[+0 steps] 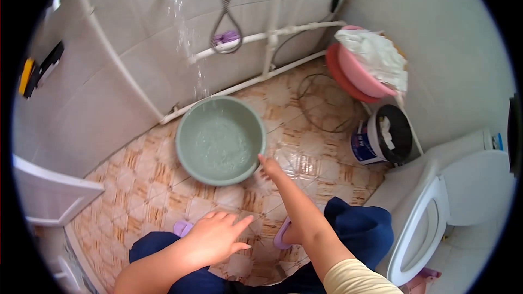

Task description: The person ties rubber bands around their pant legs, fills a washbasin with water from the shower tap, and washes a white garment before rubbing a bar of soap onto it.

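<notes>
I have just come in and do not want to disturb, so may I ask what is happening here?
A person is at a green basin on the tiled floor. Falling water comes down toward its far side, and the water inside is rippling. The right hand is at the basin's near right rim, seemingly touching it. The left hand is empty, fingers spread, apart from the basin. A bucket stands off to the right.
</notes>
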Demonstrator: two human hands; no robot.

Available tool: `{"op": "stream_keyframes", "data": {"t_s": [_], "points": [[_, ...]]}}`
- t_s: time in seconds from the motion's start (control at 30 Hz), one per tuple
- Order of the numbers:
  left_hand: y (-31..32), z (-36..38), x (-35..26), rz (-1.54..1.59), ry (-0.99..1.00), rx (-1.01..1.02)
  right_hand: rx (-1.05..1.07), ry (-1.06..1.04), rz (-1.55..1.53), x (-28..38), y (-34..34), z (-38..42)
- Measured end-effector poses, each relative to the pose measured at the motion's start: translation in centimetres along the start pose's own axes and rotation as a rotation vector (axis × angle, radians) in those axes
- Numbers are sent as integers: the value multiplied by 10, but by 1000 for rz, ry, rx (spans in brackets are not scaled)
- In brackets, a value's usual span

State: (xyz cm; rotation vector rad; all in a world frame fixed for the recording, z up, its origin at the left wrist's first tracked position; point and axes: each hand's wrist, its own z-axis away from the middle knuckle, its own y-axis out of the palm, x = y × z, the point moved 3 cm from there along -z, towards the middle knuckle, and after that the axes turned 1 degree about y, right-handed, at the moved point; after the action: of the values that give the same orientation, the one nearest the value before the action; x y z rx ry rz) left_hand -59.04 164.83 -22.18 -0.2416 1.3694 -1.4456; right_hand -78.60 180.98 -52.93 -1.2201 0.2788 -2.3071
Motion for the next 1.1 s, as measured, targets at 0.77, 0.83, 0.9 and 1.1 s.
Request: {"op": "stream_keyframes", "data": {"t_s": [0.77, 0.83, 0.9, 1.1], "points": [[-12, -16, 16, 57, -72, -144, -475, -852, -839, 287, -444, 77], [-22, -16, 13, 81, -52, -265, -435, -1092, -801, 334, -429, 139], [-35, -16, 11, 150, -49, -475, -235, -1358, -768, 368, -412, 199], [-66, -8, -8, 407, -75, -768, -159, -1538, -973, 414, -299, 378]]}}
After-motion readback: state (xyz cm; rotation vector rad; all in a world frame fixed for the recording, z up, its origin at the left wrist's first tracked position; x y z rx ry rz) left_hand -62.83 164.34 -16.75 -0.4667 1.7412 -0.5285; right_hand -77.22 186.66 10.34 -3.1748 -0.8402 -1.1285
